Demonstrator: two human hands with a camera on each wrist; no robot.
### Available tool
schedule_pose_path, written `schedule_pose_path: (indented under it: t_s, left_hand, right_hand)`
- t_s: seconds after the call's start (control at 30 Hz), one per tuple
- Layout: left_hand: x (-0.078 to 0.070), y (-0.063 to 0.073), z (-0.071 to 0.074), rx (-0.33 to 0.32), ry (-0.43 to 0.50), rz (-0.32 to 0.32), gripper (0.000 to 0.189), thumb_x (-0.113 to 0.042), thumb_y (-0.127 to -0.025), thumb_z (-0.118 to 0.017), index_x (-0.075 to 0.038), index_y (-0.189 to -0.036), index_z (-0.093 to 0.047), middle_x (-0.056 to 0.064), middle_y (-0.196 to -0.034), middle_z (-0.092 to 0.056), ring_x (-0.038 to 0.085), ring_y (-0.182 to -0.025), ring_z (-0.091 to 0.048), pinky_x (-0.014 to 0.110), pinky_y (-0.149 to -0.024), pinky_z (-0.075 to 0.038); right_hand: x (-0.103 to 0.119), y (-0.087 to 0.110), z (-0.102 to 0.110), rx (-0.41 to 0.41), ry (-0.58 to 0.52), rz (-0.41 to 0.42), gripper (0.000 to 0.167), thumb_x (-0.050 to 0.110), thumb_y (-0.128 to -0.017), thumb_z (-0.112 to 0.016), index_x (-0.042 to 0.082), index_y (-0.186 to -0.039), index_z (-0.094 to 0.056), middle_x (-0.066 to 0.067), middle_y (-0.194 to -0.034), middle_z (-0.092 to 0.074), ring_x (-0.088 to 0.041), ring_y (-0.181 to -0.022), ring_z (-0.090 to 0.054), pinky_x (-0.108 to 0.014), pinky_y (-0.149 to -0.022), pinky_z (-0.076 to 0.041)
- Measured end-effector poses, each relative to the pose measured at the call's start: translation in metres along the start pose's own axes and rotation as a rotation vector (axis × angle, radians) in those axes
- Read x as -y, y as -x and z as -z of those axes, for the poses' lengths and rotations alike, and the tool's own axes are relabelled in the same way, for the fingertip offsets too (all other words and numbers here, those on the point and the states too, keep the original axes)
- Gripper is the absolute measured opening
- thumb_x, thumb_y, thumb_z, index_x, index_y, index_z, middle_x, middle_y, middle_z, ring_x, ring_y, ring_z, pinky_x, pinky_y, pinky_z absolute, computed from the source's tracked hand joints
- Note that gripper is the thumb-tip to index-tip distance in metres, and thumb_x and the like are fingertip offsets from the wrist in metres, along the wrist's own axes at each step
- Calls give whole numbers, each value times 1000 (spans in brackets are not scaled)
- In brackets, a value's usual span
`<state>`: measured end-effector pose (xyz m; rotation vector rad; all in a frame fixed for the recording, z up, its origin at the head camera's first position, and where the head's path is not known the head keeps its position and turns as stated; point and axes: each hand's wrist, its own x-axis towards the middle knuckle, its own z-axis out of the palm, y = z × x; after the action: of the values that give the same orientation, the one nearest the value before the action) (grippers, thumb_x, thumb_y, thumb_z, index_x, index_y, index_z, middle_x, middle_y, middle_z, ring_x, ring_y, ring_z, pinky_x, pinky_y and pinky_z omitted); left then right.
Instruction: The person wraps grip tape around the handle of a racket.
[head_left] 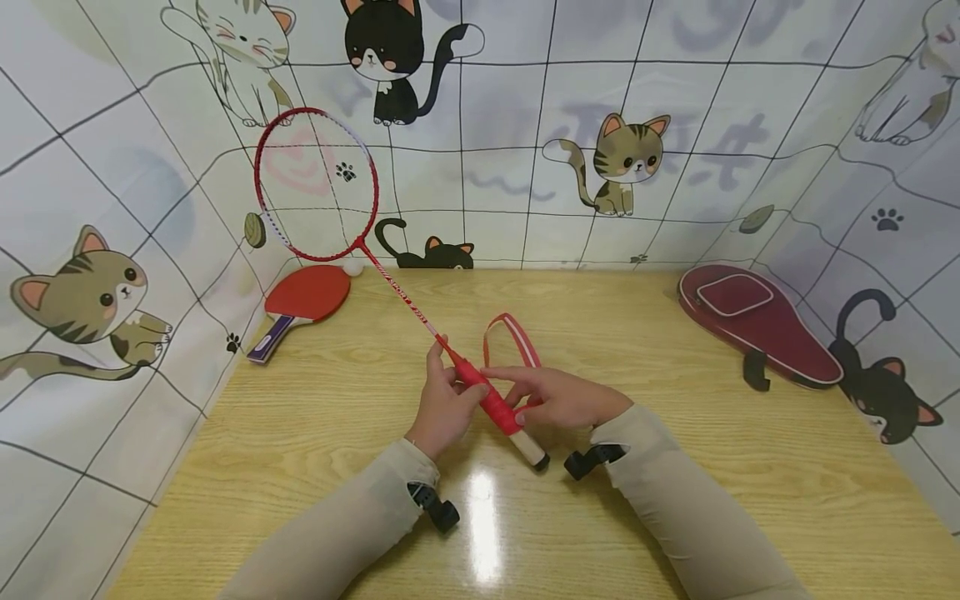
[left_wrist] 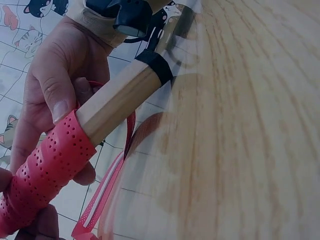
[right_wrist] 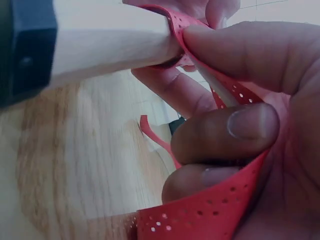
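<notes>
A red and white badminton racket (head_left: pixel 405 302) slants over the table, head up at the far left. My left hand (head_left: pixel 444 408) holds it at the top of the handle, thumb on the wrapped part. Red perforated grip tape (left_wrist: pixel 47 160) covers most of the handle; the butt end is bare wood (left_wrist: pixel 120 97) with a black cap (left_wrist: pixel 156 66). My right hand (head_left: pixel 562 398) grips the tape beside the handle, its thumb pressing the tape edge where it meets the wood in the right wrist view. A loose tail of tape (head_left: pixel 522 340) loops out behind that hand.
A red table tennis paddle (head_left: pixel 307 293) lies at the back left, a white ball (head_left: pixel 353 269) beside it. At the back right lies a dark red paddle case (head_left: pixel 757 321). Cat-patterned cloth (head_left: pixel 510 167) walls the table (head_left: pixel 315 467) at the back and sides.
</notes>
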<state>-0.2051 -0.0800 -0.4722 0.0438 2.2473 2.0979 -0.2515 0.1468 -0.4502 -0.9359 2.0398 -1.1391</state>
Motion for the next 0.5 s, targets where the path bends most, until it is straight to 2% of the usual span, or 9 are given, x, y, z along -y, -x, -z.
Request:
schedule_pose_path:
  t_s: [0.07, 0.33, 0.5]
  left_hand:
    - [1, 0, 0, 3, -2, -12, 99, -8, -96, -68, -16, -167, 0, 19, -124, -70, 27, -100, -72, 34, -87, -59]
    - [-2, 1, -1, -3, -18, -30, 100, -14, -95, -77, -25, -166, -7, 14, -113, -70, 25, -94, -72, 33, -80, -57]
    - [0, 0, -1, 12, 7, -35, 101, -8, -95, -75, -25, -166, -6, 17, -115, -70, 25, -94, -73, 32, -78, -57]
  right_hand:
    - [0, 0, -1, -4, -6, 2, 81, 3, -98, -66, 39, -164, -35, -4, -116, -73, -25, -93, -73, -39, -84, -59]
    - [2, 0, -3, -25, -4, 0, 80, 8, -98, -71, 34, -163, -34, -7, -115, -68, -26, -87, -73, -40, -84, -58]
    - [0, 0, -3, -18, 7, -14, 81, 9, -97, -71, 43, -161, -34, -4, -116, -68, -25, -89, -73, -41, -83, -59]
